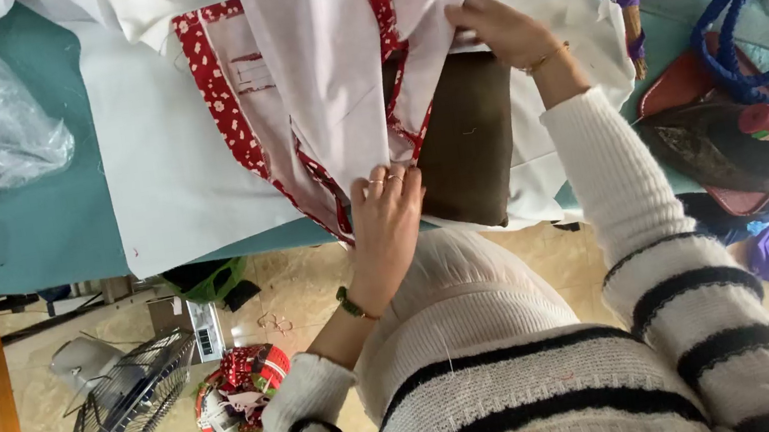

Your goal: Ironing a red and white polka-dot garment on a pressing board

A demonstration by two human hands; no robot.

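Bright even light, soft shadows, glare at right edge.

The left hand [384, 214] is laid flat, palm down, with ringed fingers [387, 182] held together and pointed forward, while the right hand [501, 29] is stretched farther ahead, wrist bent, fingertips pressed downward, both forearms being sleeved.

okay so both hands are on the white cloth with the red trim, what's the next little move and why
Probably smooth the white cloth flat over the brown pad. The left hand pins its near edge and the right hand presses its far edge, yet the red trim between them lies folded and bunched.
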